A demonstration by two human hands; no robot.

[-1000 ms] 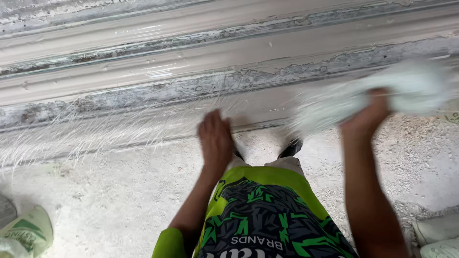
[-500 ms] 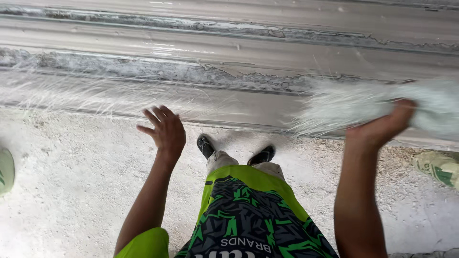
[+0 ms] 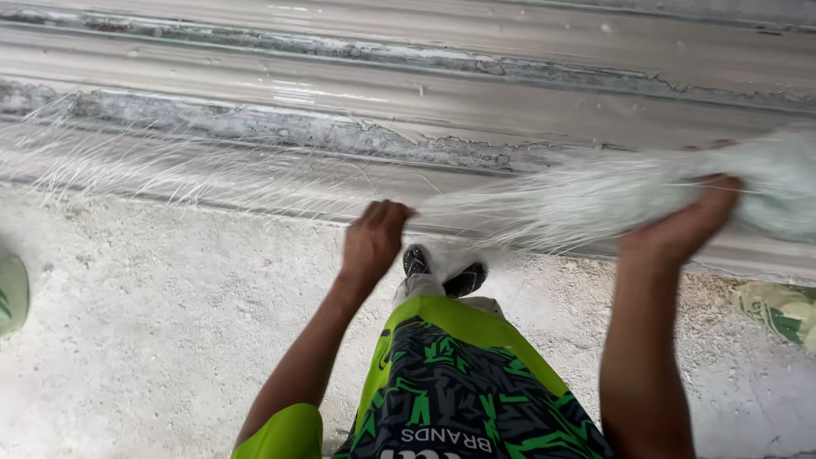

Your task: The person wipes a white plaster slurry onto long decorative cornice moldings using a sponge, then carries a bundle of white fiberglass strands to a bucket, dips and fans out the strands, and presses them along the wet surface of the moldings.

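Note:
My right hand (image 3: pixel 684 225) grips a thick bundle of white glass fibre (image 3: pixel 629 191) held out over a long grey moulded slab (image 3: pixel 425 93). My left hand (image 3: pixel 374 238) is closed on the thin loose end of that bundle, pinching strands at its left tip. Fine white fibres (image 3: pixel 170 170) lie spread across the slab's near ledge to the left. Below the hands are my green and black patterned shorts (image 3: pixel 450 391) and dark shoes (image 3: pixel 442 272).
A rough white dusty floor (image 3: pixel 153 323) runs along the slab's front edge. A green and white sack (image 3: pixel 778 310) lies at the right, and another green and white object (image 3: pixel 10 293) sits at the far left edge.
My left hand, open and spread above the floor half a second ago, has moved right and closed on the end of the fibre bundle. The right hand keeps its grip.

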